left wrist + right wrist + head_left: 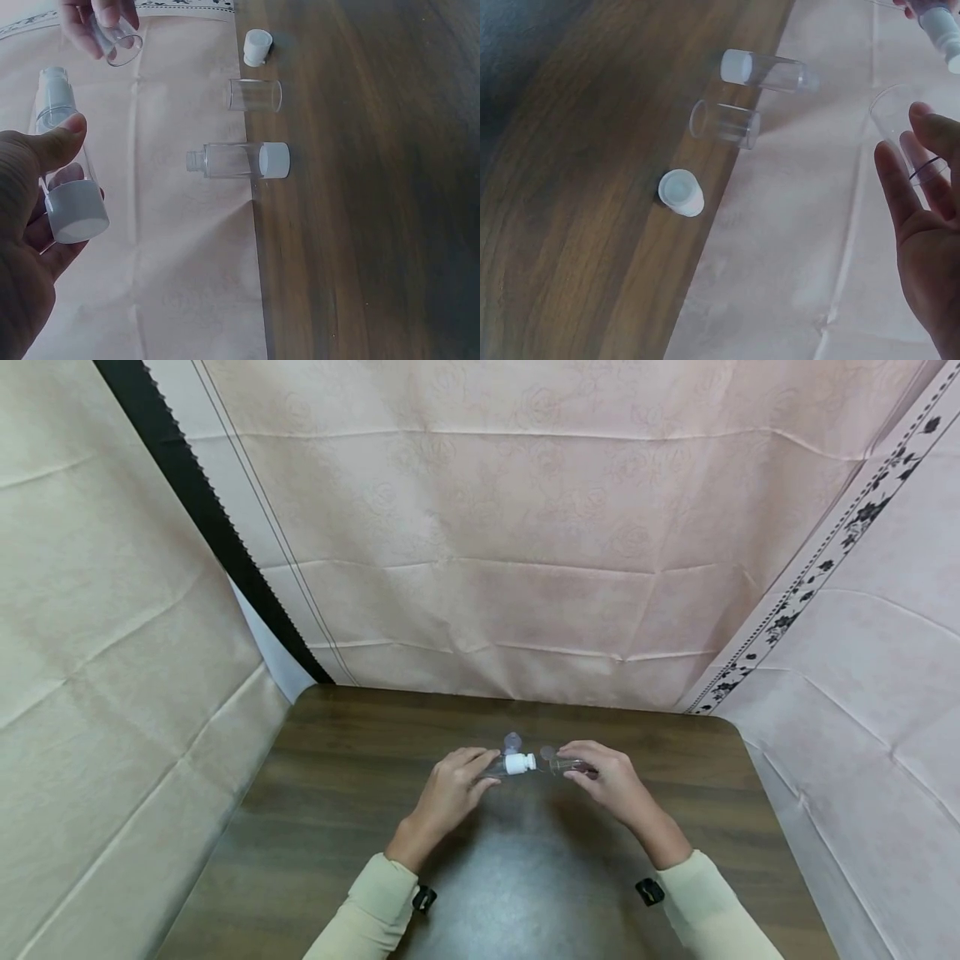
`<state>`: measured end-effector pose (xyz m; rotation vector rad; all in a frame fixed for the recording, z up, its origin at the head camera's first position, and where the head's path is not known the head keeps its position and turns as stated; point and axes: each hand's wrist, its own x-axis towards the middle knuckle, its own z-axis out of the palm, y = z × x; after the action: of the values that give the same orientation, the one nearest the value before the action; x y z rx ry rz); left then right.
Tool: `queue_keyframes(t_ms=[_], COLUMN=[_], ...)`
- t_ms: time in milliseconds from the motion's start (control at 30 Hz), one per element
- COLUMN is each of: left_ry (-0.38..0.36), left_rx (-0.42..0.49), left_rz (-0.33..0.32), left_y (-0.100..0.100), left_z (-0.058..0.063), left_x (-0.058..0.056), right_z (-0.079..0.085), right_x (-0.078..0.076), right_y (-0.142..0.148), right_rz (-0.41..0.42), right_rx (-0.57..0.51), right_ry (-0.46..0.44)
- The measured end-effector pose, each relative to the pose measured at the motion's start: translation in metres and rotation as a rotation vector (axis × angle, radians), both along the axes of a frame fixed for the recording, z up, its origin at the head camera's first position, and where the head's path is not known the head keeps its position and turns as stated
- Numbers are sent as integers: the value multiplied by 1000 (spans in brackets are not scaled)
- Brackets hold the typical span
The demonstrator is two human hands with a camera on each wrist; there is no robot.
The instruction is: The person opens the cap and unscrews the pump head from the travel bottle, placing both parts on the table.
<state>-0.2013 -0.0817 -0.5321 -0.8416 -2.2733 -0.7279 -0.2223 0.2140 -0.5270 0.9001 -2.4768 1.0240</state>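
My left hand [446, 793] grips a clear bottle [77, 214] with a white base and a white pump top [519, 763]. It lies on its side in the head view, the pump pointing at my right hand. Thumb and fingers wrap the clear middle of the bottle. My right hand [611, 781] holds a clear cylindrical cap [892, 112] between thumb and fingers. A small gap separates the cap from the pump top. Both hands are over the far part of the table.
On the wooden table [337, 827] stand a second clear bottle [232, 160] with a white base and bare neck, another clear cap [255, 96], and a white pump top [681, 191]. Pale patterned cloth [487, 527] hangs behind the table and at both sides.
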Motion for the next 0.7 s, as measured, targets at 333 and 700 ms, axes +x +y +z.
queue_keyframes(t_ms=[333, 700], left_ry=[-13, -23], left_rx=[10, 20], left_rz=[4, 16], left_y=[-6, -11], left_z=[-2, -4], left_x=[-1, -3], right_z=[-16, -29], right_x=[-8, -16], right_y=[-10, -20], right_rz=[-19, -9], right_rx=[221, 369], right_ry=[48, 22])
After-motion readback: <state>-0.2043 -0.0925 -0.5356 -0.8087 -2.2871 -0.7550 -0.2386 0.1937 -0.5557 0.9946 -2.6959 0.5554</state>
